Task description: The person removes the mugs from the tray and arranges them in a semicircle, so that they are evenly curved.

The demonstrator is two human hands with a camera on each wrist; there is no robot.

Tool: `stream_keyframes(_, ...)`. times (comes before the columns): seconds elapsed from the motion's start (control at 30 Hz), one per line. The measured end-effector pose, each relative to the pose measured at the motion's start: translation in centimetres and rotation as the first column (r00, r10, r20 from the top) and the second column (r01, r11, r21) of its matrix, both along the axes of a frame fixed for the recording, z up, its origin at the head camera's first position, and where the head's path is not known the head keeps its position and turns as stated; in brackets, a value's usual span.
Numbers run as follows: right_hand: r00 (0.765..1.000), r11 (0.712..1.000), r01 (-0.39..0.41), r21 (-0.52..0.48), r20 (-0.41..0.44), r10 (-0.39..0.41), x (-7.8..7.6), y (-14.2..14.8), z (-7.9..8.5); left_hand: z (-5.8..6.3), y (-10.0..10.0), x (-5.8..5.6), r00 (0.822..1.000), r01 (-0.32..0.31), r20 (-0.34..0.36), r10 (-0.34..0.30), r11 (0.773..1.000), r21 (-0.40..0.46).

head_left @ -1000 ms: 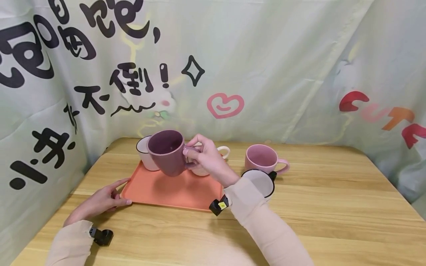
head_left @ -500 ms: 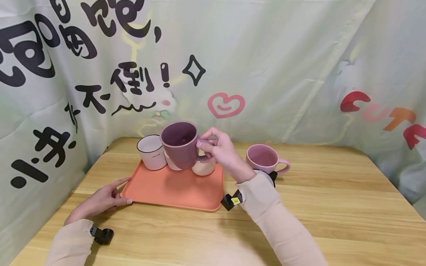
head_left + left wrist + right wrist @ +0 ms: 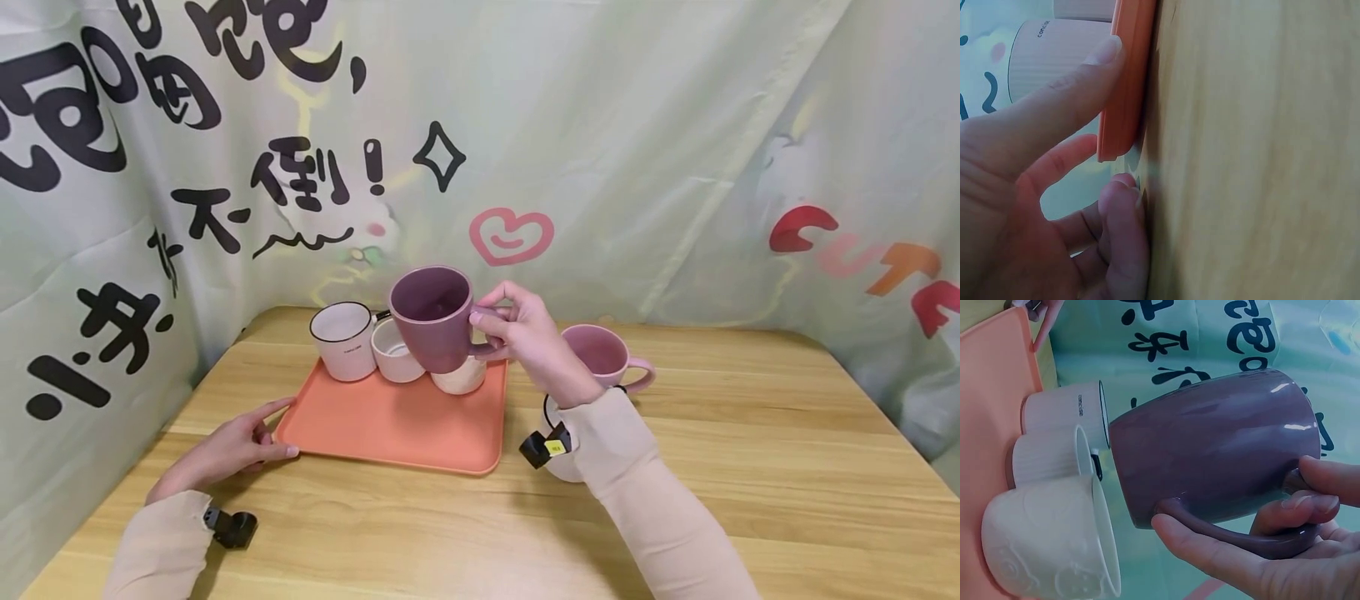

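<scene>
My right hand grips the handle of a dark purple mug, holding it upright above the back right of an orange tray. The right wrist view shows the fingers curled round the mug's handle. At the tray's front left corner, my left hand pinches the edge between thumb and index finger. Along the tray's back stand a white mug with a black rim, a white ribbed cup and a white embossed cup. The purple mug partly hides the embossed cup in the head view.
To the right of the tray, a pink mug stands on the wooden table. In front of it is a white black-rimmed mug, largely covered by my right wrist. A printed curtain hangs behind the table.
My right hand has carried the purple mug rightward and slightly up, from the tray's left side to above its back right. More of the cups behind now shows. My left hand stays at the corner.
</scene>
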State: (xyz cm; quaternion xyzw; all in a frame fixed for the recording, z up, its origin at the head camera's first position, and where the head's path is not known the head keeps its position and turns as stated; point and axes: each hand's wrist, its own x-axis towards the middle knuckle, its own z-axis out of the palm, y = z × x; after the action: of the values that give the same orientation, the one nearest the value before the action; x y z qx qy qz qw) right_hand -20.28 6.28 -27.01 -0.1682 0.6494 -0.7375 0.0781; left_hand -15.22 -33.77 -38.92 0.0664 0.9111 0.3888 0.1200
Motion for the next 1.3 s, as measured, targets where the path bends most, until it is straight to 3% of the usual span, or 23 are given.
stream_keyframes(0.43, 1.0, 0.999, 0.009, -0.038, -0.008, -0.009, -0.2, 2.5, 0.1, 0.0, 0.0, 0.0, 1.0, 0.001, 0.006, -0.001, 1.0, 0.005)
stream_keyframes(0.73, 0.996, 0.996, 0.075, -0.044, -0.042, -0.076, -0.2, 4.5, -0.2, 0.1, -0.1, 0.0, 1.0, 0.015, -0.007, -0.014, 1.0, 0.016)
stream_keyframes(1.3, 0.992, 0.991, 0.111, -0.068, -0.057, -0.115, -0.1, 7.3, 0.0, 0.1, -0.1, 0.0, 0.999, 0.035, -0.031, -0.033, 0.998, 0.044)
